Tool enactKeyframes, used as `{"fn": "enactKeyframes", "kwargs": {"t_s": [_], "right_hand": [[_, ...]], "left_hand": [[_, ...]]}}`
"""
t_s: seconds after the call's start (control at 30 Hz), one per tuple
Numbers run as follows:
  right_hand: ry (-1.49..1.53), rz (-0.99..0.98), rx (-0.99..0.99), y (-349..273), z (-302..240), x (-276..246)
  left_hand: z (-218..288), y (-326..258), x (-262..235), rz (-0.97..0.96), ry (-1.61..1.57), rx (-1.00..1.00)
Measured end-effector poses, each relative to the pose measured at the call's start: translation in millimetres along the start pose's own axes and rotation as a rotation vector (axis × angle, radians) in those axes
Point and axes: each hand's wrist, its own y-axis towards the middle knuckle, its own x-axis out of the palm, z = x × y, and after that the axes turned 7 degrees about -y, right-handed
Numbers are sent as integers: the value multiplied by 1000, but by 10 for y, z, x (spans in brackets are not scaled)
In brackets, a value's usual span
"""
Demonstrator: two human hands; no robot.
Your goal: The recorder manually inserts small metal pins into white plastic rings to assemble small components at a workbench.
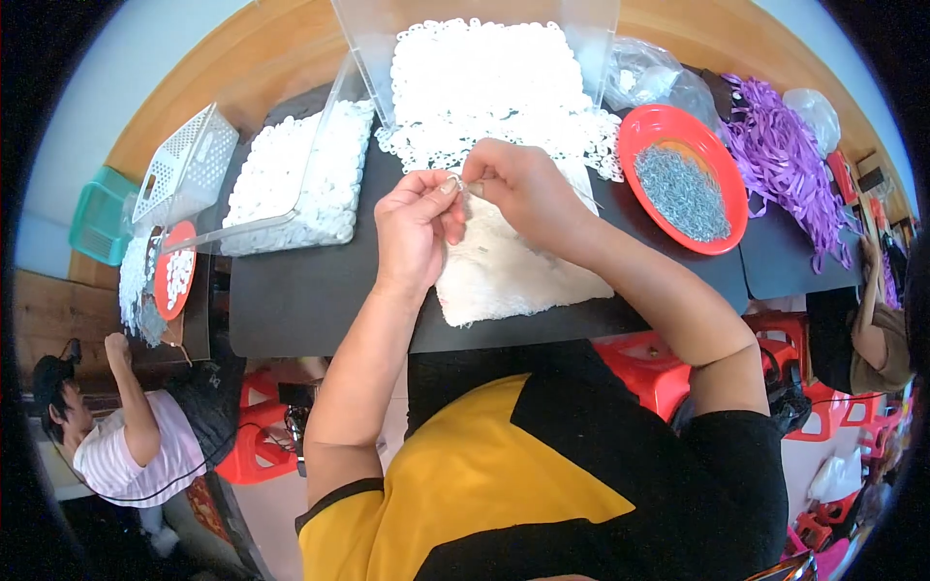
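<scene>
My left hand (409, 218) is closed, thumb and fingers pinching a small white ring-shaped piece (451, 181). Right up against it, the fingertips of my right hand (518, 184) are pinched together; whatever lies between them is too small to make out. Both hands are raised above an off-white cloth (523, 281) spread on the dark table. Just beyond them, loose white pieces with holes (441, 140) spill from the mouth of a clear plastic bin (363, 48), which holds many more.
A second clear bin (262, 218) of white pieces stands left. At right sit a red bowl (635, 121) of small metal parts (683, 198) and a heap of purple straps (785, 160). White (189, 160) and green baskets (100, 213) are far left. Other people (145, 441) sit either side.
</scene>
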Motion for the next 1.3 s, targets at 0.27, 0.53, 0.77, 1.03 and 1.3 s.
{"fn": "enactKeyframes", "kwargs": {"t_s": [0.27, 0.53, 0.77, 1.03, 1.3], "right_hand": [[265, 49, 100, 11, 86, 73], [460, 16, 85, 43, 238, 63], [440, -8, 116, 29, 254, 36], [270, 23, 63, 21, 181, -30], [221, 81, 26, 19, 204, -31]], "left_hand": [[5, -8, 33, 14, 26, -12], [-3, -23, 64, 7, 55, -11], [-12, -21, 48, 20, 24, 3], [-24, -41, 71, -29, 92, -13], [-41, -44, 80, -27, 92, -18]]}}
